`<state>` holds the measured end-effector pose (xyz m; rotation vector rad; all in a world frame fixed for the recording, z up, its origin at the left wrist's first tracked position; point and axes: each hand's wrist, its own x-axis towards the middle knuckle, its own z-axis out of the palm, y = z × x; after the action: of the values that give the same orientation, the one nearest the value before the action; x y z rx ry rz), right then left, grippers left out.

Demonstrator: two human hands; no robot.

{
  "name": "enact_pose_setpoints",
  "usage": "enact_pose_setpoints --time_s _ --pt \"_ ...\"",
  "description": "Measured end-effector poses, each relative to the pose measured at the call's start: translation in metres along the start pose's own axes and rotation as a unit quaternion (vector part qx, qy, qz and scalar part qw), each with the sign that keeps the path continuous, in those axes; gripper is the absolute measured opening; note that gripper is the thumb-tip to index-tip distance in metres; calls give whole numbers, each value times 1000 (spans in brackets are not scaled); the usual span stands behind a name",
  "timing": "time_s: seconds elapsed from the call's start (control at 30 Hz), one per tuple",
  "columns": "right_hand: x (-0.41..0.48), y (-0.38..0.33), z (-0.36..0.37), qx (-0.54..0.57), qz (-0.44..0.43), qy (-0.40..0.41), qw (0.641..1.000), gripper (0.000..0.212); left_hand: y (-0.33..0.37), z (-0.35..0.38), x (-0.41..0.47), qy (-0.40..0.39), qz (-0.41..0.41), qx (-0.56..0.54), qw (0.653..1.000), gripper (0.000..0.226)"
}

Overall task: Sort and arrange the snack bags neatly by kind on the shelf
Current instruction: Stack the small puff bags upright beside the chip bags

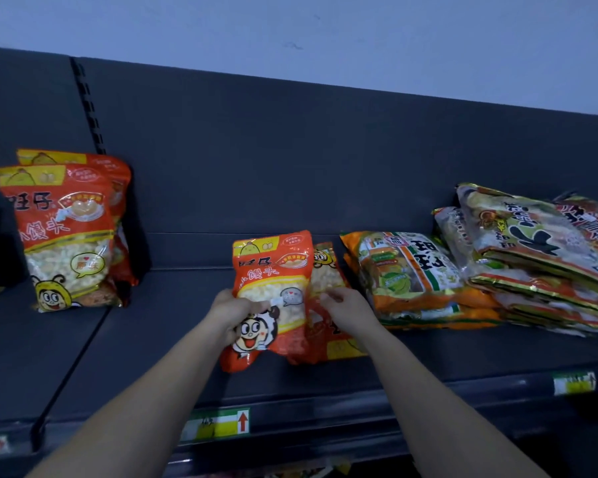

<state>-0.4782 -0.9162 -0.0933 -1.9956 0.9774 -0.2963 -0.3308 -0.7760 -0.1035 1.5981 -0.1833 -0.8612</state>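
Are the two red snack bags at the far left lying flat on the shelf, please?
No, the red snack bags stand upright on the shelf, one right behind the other.

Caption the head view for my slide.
Left hand grips a red snack bag; right hand holds a second bag on the shelf.

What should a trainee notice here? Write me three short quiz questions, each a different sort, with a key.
1. True or false: the left hand grips a red bag.
2. Where do matching red bags stand? A) at the left end of the shelf B) on the floor C) in a cart.
3. Fill in: the right hand holds a second red bag; the flat stack beside it has ____ bags.
Key: 1 true; 2 A; 3 orange.
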Motion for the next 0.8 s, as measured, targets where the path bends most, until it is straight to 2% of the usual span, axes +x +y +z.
enact_pose_setpoints --time_s 0.07,0.23,0.33,0.47,0.6,0.67,0.73,0.77,0.8 --pt "8 4 2 -26 33 5 999 52 5 -10 3 32 11 -16 999 52" --pt "31 18 10 -47 113 19 992 72 12 -30 4 53 23 -11 998 56" --pt "38 15 11 -103 123 41 986 74 13 -43 12 90 37 -8 995 57" --pt "35 1 19 -162 82 -17 983 57 18 -60 19 185 91 19 978 54" --pt "34 -24 31 -279 32 -88 956 57 31 -73 18 241 194 107 945 62" --pt "35 -36 40 -312 -12 -62 948 49 36 -79 17 254 243 148 925 65" --pt "37 -44 47 -368 -102 26 924 48 38 -86 16 266 282 184 903 69" --pt "41 -46 50 -393 -151 39 906 59 37 -89 15 270 297 201 893 70" --pt "45 -48 53 -413 -189 18 891 74 37 -91 14 274 308 215 885 71"
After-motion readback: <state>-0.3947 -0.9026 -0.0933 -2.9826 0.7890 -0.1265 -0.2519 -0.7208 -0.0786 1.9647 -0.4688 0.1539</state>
